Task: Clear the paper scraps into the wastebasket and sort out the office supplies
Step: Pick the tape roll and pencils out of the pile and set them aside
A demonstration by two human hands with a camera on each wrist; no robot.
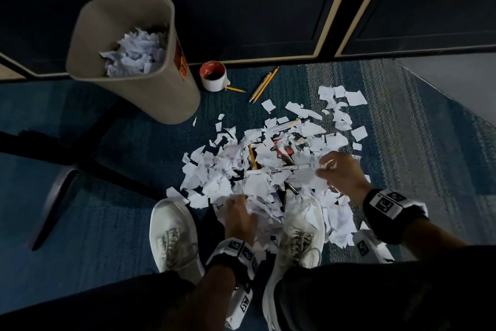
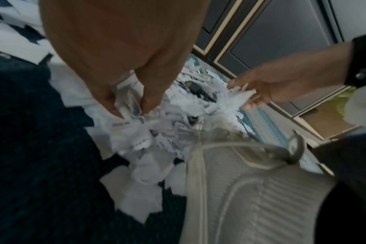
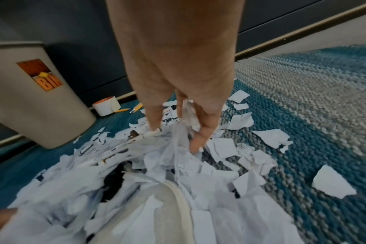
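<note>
Both hands [image 1: 240, 216] [image 1: 339, 173] prob. gripping paper scraps [image 1: 212, 169].

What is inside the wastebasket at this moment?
The wastebasket holds a heap of torn white paper scraps, lying well below its rim. Anything beneath that heap is covered and cannot be seen.

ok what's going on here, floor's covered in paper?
A person crouches over a pile of paper scraps on the carpet. The left hand and right hand each grip a bunch of scraps. The wastebasket already holds some. Pens and markers lie mixed into the pile; two pencils and a mug sit near the wall, unsorted.
</note>
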